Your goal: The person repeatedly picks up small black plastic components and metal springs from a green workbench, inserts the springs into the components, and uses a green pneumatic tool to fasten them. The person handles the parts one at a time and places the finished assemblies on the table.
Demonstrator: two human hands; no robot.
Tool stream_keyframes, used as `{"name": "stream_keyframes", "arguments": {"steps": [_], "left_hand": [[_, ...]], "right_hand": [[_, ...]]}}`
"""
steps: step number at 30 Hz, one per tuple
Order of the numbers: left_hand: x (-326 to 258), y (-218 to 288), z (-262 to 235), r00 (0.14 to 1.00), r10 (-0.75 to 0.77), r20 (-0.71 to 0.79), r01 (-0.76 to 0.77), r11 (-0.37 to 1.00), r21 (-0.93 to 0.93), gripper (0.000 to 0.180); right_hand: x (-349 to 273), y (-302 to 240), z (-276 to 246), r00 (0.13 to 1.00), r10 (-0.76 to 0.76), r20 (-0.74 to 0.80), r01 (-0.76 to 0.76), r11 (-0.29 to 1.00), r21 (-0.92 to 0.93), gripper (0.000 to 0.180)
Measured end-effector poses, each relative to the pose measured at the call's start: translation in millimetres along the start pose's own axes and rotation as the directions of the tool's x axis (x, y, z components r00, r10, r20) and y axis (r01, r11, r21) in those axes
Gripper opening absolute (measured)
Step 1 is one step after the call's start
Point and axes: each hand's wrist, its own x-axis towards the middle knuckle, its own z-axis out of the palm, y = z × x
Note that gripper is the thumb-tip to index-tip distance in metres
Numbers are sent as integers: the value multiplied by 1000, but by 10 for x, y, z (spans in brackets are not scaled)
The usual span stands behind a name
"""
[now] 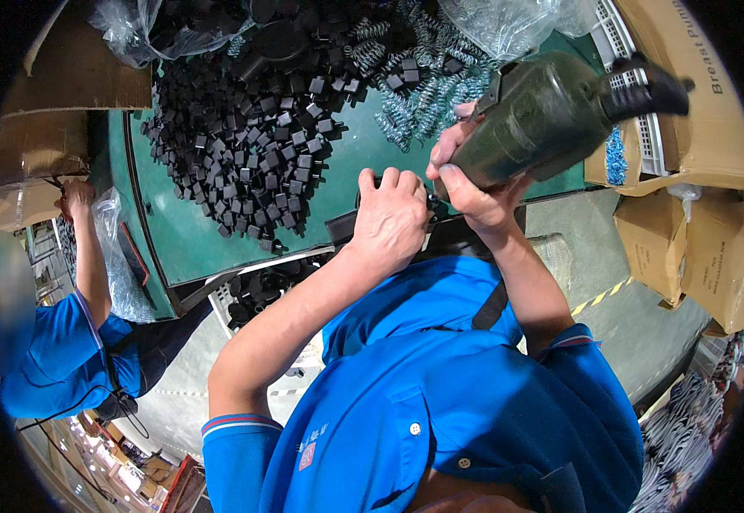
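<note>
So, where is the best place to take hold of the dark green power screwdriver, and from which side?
Grip the dark green power screwdriver around its thick round body, coming from below as the right hand does; the black cord end narrows, and the tip points down at the work.

counts: one green tabletop [218, 231]. one dark green power tool [534, 120]. black plastic parts [244, 145] in a heap, too many to count, easily dozens. metal springs [423, 94] in a loose pile, also uncountable. clear plastic bags: two, one at top left [132, 26], one at top right [500, 21]. one white crate [637, 128]. cardboard boxes: at least four around the edges. people in blue shirts: two.
</note>
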Motion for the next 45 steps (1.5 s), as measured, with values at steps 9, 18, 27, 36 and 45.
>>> {"name": "stream_keyframes", "arguments": {"steps": [9, 18, 27, 36, 45], "left_hand": [[-48, -19, -92, 1000, -2, 31, 1, 1000, 6, 42], [-36, -8, -83, 998, -55, 6, 55, 998, -30, 40], [-1447, -308, -897, 876, -476, 77, 469, 879, 89, 38], [-1799, -930, -816, 842, -519, -146, 530, 847, 47, 43], [838, -1644, -908, 934, -285, -216, 330, 920, 213, 66]], "right_hand": [[283, -154, -120, 968, 178, 175, -242, 840, 486, 80], [308, 42, -1326, 823, 162, -545, -502, 657, -562, 51], [71, -444, -1691, 882, 20, -471, -470, 130, -873, 36], [48, -175, -2407, 901, 148, -408, -392, -128, -911, 14], [-88, -77, -2388, 870, 45, -490, -490, -24, -871, 14]]}}
